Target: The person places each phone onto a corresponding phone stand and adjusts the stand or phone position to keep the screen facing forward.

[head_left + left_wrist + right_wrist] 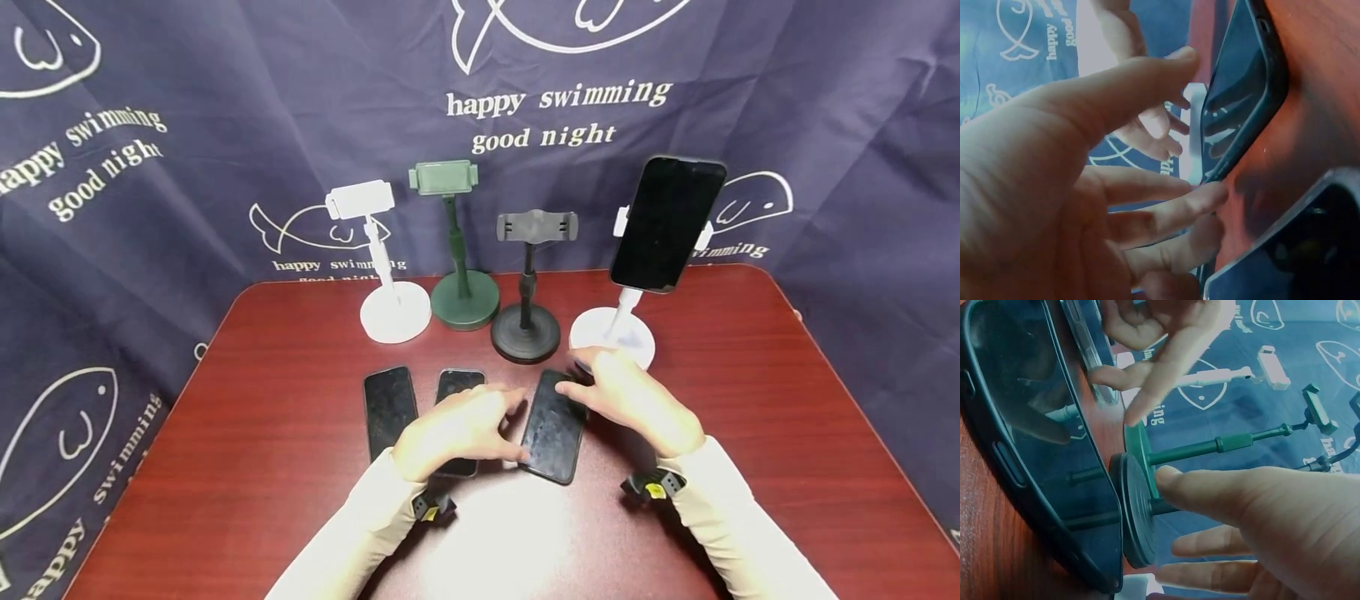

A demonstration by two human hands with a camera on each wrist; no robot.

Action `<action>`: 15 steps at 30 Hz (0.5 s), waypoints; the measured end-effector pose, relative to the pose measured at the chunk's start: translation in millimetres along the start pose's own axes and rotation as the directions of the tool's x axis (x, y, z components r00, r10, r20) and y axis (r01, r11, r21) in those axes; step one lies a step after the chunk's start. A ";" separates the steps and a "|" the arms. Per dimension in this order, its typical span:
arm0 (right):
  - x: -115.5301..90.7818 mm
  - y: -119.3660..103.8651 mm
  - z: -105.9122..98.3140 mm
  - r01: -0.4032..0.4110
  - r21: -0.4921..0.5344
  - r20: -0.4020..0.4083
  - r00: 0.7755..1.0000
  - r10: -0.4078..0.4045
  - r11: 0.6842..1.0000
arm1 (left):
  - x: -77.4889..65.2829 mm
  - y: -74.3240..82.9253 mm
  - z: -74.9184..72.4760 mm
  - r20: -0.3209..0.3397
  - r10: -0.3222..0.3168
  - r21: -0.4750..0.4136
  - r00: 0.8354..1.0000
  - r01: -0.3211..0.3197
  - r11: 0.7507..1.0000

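Observation:
A black phone (553, 437) lies screen up on the table between my two hands. My left hand (461, 429) hovers at its left side, fingers bent loosely and thumb near the lower left edge. Past the upper right edge, my right hand (633, 400) has its thumb over the screen. In the right wrist view the right thumb and fingers stand apart from this phone (1029, 394), holding nothing. The left hand partly hides a second phone (459, 382); a third phone (388, 408) lies left of it.
Along the back stand a white phone stand (395, 315), a green stand (465, 302), a black stand (525, 335) and another white stand (600, 329). This last one bears an upright, tilted phone (667, 225). A dark printed cloth (555, 192) hangs behind the red table (247, 433).

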State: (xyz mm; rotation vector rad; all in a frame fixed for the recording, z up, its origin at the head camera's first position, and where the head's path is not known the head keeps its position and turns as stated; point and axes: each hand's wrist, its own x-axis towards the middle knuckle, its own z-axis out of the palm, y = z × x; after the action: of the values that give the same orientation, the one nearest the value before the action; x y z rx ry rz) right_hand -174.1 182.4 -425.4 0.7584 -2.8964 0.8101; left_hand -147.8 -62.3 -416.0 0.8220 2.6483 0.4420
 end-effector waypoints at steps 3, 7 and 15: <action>-0.6 -0.6 -2.3 -0.002 -0.008 0.006 1.000 0.002 1.000 | 1.9 1.5 2.3 0.026 0.021 -0.021 0.999 -0.020 1.000; -0.6 -2.4 -4.7 -0.067 -0.028 0.072 0.995 0.068 0.997 | 2.1 4.4 6.5 0.065 0.015 -0.042 0.998 -0.012 0.999; -4.4 -6.9 -3.4 -0.203 -0.039 0.230 0.951 0.207 0.978 | 2.7 14.5 17.8 0.092 0.013 0.050 0.996 -0.018 0.999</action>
State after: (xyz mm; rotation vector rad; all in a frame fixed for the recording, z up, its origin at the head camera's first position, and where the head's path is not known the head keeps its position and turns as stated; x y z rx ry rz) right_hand -167.3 180.9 -419.8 0.5943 -3.2310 0.7618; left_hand -135.8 -45.9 -427.0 0.8579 2.5796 0.3343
